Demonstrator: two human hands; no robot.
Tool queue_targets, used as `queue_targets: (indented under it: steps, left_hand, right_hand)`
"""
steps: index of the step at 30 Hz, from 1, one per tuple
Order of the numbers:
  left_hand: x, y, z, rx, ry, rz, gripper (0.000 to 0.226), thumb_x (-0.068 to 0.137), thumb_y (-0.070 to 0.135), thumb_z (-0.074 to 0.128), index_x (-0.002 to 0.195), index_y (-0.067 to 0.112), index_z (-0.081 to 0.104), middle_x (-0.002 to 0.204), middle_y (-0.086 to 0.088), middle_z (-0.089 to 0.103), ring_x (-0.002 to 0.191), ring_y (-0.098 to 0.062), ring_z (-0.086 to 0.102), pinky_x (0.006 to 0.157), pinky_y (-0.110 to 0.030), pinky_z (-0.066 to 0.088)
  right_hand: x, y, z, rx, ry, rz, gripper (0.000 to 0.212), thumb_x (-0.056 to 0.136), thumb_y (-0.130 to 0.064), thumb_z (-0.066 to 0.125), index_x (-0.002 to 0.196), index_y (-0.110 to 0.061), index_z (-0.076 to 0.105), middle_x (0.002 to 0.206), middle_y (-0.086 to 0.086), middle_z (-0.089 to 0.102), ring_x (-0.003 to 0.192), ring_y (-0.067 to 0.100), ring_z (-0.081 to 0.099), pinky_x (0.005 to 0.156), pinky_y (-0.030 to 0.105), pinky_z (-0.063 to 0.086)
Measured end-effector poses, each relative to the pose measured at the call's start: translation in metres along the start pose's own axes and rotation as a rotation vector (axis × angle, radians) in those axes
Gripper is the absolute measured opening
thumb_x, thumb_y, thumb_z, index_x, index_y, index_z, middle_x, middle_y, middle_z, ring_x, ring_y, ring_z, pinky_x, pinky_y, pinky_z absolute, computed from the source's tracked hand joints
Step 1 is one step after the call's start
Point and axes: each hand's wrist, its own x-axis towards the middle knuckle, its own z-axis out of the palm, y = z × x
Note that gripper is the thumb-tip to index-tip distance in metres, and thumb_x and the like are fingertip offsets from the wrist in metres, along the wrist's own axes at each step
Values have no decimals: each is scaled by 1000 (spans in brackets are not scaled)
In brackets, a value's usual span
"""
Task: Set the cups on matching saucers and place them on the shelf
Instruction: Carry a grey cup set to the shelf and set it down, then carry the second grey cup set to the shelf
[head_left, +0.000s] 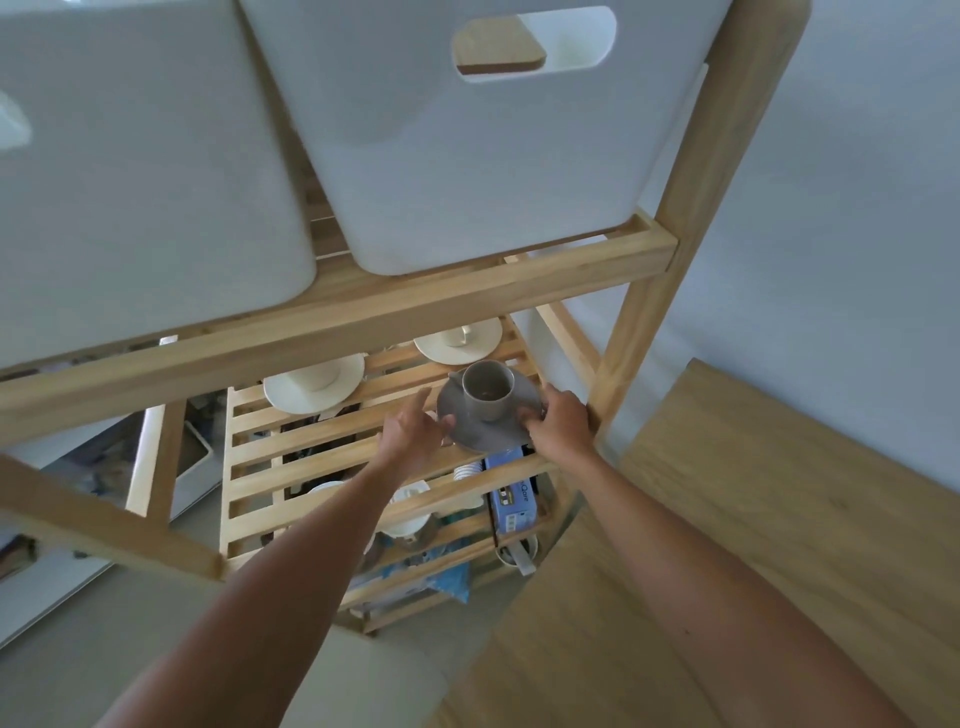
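Observation:
A grey cup (487, 389) stands upright on a matching grey saucer (470, 434) at the right end of the slatted wooden shelf (311, 447). My right hand (561, 418) grips the saucer's right rim. My left hand (415, 431) is at the saucer's left rim, thumb and lower fingers touching it, index finger stretched out. Two cream saucers with cups sit further back on the same shelf: one (311, 387) at the middle and one (460, 340) at the right, their cups partly hidden by the rail above.
Two white storage bins (467, 156) (130, 208) fill the shelf above. The wooden upright post (649, 312) stands just right of my right hand. Below the slats lie white dishes (410, 512) and a blue box (511, 499). A wooden tabletop (727, 519) lies at the right.

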Motion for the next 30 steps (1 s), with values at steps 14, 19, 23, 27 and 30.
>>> queue_targets:
  steps: [14,19,23,27,30]
  left_hand:
    - [-101,3,-9,4,66,167,55,89,39,63,138,22,46,104,0,60,100,-20,57,84,-32,44]
    - [-149,31,9,47,-12,278,47,90,35,63,133,22,50,97,0,63,87,-16,57,76,-30,45]
    - [-192,61,42,43,-86,415,51,89,27,67,135,14,50,90,0,67,86,-15,58,88,-34,47]
    - [-228,101,80,79,-170,475,52,90,31,64,137,18,47,104,-6,65,96,-16,57,90,-31,44]
    - [-258,130,110,79,-234,554,53,91,32,64,139,17,46,104,-5,64,92,-14,55,83,-26,40]
  right_hand:
    - [-118,7,-69,-74,-68,-83,62,92,-28,64,149,-21,38,144,9,45,136,26,42,110,37,37]
    - [-179,29,-109,-74,-25,-71,65,91,-34,66,149,-20,39,143,11,46,137,28,41,111,38,35]
    - [-236,64,-144,-93,27,-40,68,87,-32,71,146,-14,43,143,16,48,135,30,43,110,32,34]
    - [-293,100,-186,-56,122,29,67,84,-27,75,143,-8,48,138,18,53,131,31,49,109,29,34]
    - [-335,125,-215,-48,190,54,67,83,-28,76,142,-9,50,136,17,55,128,29,52,107,28,35]
